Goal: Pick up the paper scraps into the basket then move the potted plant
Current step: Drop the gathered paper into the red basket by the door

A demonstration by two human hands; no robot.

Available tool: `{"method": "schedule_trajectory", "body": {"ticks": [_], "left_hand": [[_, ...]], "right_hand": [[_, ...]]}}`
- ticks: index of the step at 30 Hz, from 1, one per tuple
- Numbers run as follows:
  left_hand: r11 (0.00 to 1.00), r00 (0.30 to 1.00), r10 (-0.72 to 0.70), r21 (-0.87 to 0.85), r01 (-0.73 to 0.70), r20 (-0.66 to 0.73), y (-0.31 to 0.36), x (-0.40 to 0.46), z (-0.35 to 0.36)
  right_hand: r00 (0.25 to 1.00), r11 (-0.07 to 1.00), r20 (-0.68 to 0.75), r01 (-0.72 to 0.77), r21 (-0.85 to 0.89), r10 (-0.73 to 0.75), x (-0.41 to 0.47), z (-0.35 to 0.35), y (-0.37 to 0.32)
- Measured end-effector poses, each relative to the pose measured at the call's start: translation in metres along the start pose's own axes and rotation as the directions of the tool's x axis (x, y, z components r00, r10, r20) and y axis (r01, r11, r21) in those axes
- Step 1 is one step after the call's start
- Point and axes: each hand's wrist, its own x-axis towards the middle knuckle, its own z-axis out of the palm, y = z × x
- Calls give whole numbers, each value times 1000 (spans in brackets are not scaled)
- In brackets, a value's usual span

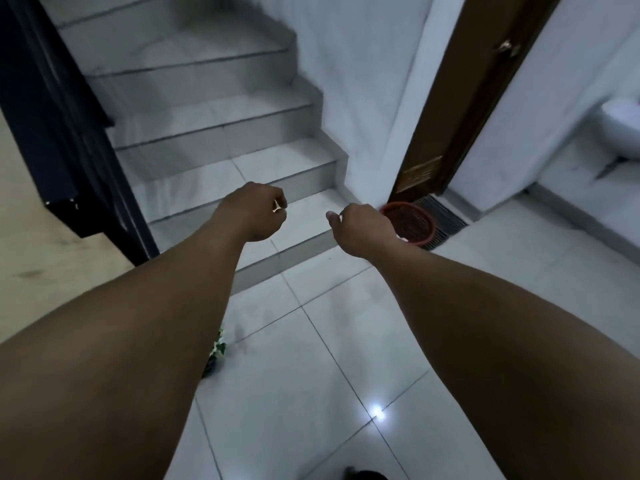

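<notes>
Both our hands are curled, the left hand pinching a small paper scrap, the right hand seemingly another; next, drop them into the red basket on the floor by the door, potted plant untouched.

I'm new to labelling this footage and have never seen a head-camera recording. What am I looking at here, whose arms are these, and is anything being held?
There is no machine here: a person wears one wide-angle camera on the head, so you look forward and down along their own two bare arms. The left hand and right hand are stretched out over a white tiled floor at the foot of a staircase. Both hands have curled fingers; the left seems to pinch a small pale scrap, though it is tiny and blurred. Whether the right hand holds anything cannot be told. Just beyond the right hand a red basket stands on the floor beside a brown door, with something white inside. Green leaves, probably the potted plant, peek out beneath the left forearm.
</notes>
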Motion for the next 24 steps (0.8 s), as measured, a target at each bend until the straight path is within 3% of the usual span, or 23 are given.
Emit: {"method": "schedule_trajectory", "body": {"ticks": [6, 24], "left_hand": [[993, 993, 115, 11, -114, -13, 78, 25, 5], [982, 982, 187, 28, -187, 15, 244, 172, 62]], "right_hand": [[1000, 999, -22, 3, -34, -4, -7, -34, 48], [990, 994, -125, -81, -73, 71, 97, -109, 236]]}}
